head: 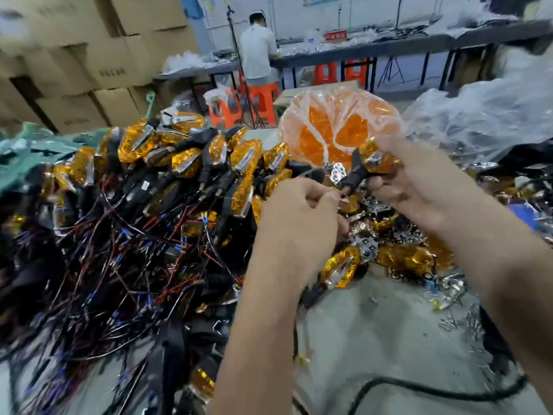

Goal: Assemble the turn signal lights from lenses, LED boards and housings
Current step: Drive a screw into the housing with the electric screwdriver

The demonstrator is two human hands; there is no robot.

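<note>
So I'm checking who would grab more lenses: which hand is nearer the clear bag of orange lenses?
Right. The right hand, holding a turn signal, sits just below the bag of orange lenses, nearly touching it. The left hand is lower and further left, pinching a wire.

lenses (185, 163): you see glossy amber plastic with chrome-bright trim
stem (354, 175): matt black, rubbery-looking, in your right hand (410, 181)
reflector (338, 172): shiny, mirror-like silver
bag (338, 121): thin, crinkled clear film over orange pieces
boxes (113, 70): dull brown cardboard
wires (119, 250): smooth red and black insulation
</note>
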